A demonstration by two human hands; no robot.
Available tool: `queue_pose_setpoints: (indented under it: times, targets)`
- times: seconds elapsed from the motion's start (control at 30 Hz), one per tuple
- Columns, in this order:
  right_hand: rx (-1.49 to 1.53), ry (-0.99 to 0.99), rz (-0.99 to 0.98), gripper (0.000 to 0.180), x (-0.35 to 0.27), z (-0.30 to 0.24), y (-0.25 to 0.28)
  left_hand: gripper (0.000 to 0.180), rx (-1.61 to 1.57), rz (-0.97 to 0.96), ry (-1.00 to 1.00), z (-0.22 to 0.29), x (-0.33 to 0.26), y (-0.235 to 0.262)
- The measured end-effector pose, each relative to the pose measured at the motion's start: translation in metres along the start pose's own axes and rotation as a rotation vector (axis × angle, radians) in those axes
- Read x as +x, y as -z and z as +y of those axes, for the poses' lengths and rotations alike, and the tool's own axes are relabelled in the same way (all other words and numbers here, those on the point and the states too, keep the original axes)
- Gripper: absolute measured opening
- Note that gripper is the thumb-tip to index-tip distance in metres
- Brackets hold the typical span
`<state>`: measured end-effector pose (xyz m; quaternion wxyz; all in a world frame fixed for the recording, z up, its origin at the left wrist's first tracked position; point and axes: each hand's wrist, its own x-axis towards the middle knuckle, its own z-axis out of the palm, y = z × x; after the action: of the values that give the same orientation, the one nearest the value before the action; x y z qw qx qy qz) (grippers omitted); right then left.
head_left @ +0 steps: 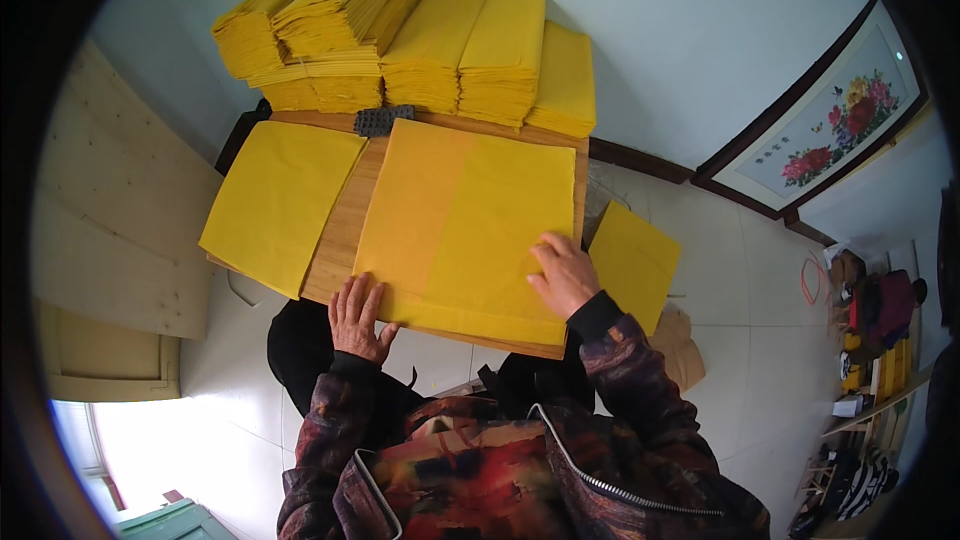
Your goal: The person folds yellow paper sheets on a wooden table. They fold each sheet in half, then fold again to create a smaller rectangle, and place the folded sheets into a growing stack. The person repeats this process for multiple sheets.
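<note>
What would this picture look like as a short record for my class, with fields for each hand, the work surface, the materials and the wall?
Left hand: left hand, fingers spread at the near left corner of the large yellow sheet
Right hand: right hand, fingers bent, on the sheet's right part
Work surface: brown wooden table
Other materials: smaller yellow sheet at left; yellow stacks along the far side, some tied
Small item: dark textured block
Wall: framed flower picture at right

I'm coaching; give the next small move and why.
Perhaps smooth the large yellow sheet with the right hand: the sheet lies spread out, that hand touches it near the right edge, and the left hand rests at its near left corner.
</note>
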<state>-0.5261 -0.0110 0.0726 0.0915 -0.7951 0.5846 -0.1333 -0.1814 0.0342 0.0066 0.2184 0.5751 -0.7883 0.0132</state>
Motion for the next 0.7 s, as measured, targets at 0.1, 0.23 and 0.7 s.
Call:
queue_pose_setpoints:
  times: [0.1,0.23,0.7]
  targets:
    - [-0.05,-0.035,-0.032,0.04,0.017,0.009,0.005,0.062,-0.014,-0.017,0.014,0.0,-0.001,0.002]
    - [0.027,0.054,-0.007,0.045,0.045,0.0,-0.006,0.062,-0.038,-0.03,0.026,0.001,-0.001,0.005]
    - [-0.072,-0.078,0.011,0.054,0.015,-0.015,-0.021,0.056,-0.098,-0.103,-0.007,0.001,-0.001,0.022]
